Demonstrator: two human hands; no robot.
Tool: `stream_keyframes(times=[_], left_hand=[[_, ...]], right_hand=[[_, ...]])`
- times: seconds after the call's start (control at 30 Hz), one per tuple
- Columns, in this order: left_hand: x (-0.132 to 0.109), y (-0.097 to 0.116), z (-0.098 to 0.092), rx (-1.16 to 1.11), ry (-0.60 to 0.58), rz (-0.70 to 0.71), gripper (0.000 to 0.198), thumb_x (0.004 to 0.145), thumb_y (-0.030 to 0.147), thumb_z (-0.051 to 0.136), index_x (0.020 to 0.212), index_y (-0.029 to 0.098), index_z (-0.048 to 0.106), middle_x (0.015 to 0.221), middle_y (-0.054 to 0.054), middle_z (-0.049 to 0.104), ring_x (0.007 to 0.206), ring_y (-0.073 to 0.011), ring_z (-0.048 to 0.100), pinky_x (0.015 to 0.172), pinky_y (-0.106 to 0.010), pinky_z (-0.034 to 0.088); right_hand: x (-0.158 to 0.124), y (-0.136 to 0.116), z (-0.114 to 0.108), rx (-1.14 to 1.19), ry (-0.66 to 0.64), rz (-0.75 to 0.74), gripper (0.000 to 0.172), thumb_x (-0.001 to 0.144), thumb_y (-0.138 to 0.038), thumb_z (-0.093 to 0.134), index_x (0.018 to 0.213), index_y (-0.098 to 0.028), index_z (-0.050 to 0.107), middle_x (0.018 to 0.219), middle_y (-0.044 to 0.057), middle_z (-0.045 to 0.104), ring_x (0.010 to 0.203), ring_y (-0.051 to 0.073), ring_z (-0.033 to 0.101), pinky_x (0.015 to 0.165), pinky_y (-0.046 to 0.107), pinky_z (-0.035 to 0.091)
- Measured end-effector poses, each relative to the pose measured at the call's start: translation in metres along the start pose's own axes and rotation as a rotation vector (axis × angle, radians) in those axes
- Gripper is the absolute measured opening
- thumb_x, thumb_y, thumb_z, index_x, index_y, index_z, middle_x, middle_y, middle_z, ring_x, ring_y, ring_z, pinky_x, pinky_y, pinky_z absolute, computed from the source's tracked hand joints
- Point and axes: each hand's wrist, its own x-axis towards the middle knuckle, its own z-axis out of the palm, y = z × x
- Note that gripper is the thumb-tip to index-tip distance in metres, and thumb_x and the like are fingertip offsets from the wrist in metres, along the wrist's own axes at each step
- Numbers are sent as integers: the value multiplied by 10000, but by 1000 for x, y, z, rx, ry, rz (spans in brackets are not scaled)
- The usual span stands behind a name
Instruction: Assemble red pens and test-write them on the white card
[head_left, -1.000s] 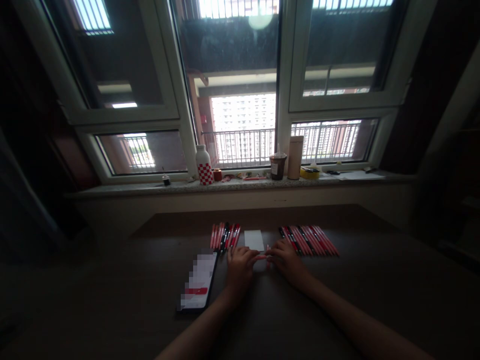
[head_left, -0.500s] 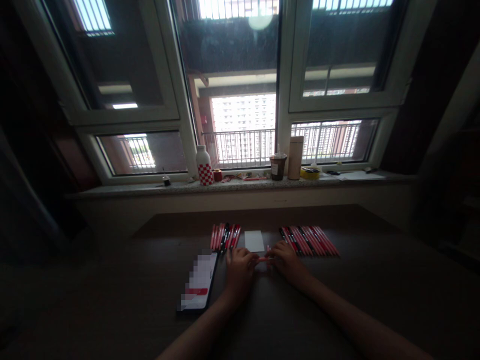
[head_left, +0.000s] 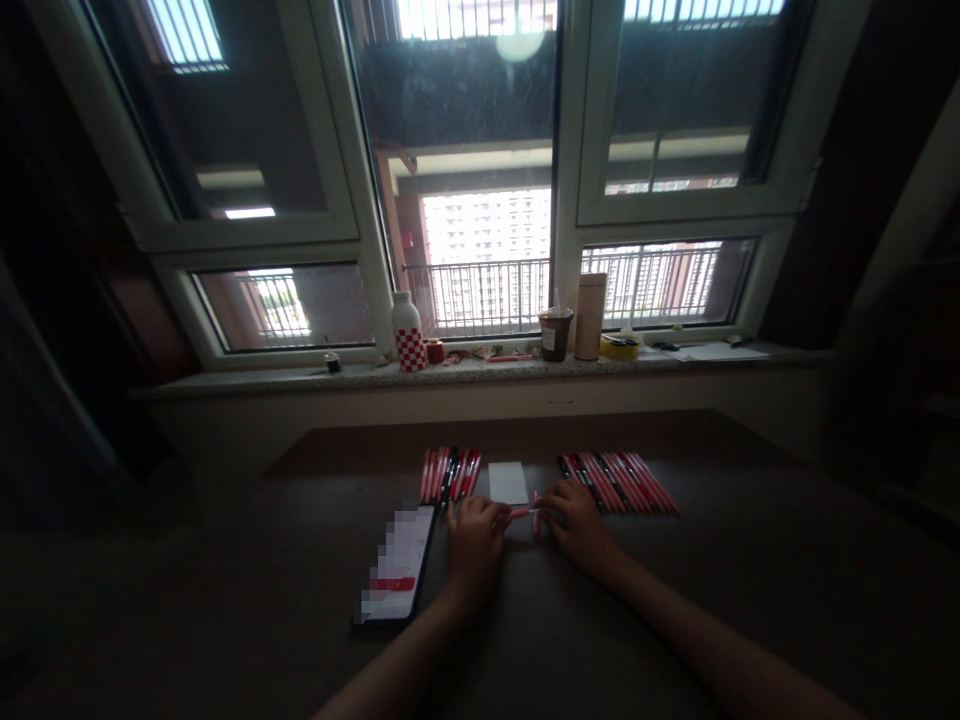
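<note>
Window-lit table: left hand pinches pink pen; right hand, hold unclear
Pens lie toward far edge; phone text unreadable

We count two hands: one left hand, one right hand.
We see two rows of pens, too blurred to number exactly: a left row of more than five, a right row of more than ten. We add one held pink pen, one phone, one white paper, one checked bottle, one cup, one flask.
</note>
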Motion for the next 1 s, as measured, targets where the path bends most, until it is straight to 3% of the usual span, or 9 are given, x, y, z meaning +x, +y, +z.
stream_keyframes(times=[0.3, 0.67, 1.0], left_hand=[[1, -1, 1, -9, -29, 23, 160, 866, 285, 505, 906, 247, 656, 967, -20, 640, 1003, -204, 517, 974, -396, 293], [0, 3, -4, -12, -67, 44, 222, 872, 402, 499, 931, 292, 683, 919, -11, 651, 998, -224, 520, 996, -472, 246], [0, -1, 1, 0, -36, 35, 236, 878, 401, 486, 896, 271, 683, 947, -19, 658, 1004, -212, 527, 1000, -446, 246]], right_hand=[[0, 6, 4, 39, 7, -54, 123, 843, -165, 595, 899, -211, 694, 854, 47, 601, 877, 204, 513, 801, 345, 402], [1, 10, 8, 59, 17, -71, 130, 832, -165, 608, 898, -228, 701, 866, 45, 610, 896, 207, 518, 808, 349, 410], [0, 8, 7, 30, -11, -45, 170, 868, -226, 567, 960, -272, 703, 948, 55, 599, 955, 215, 507, 849, 370, 413]])
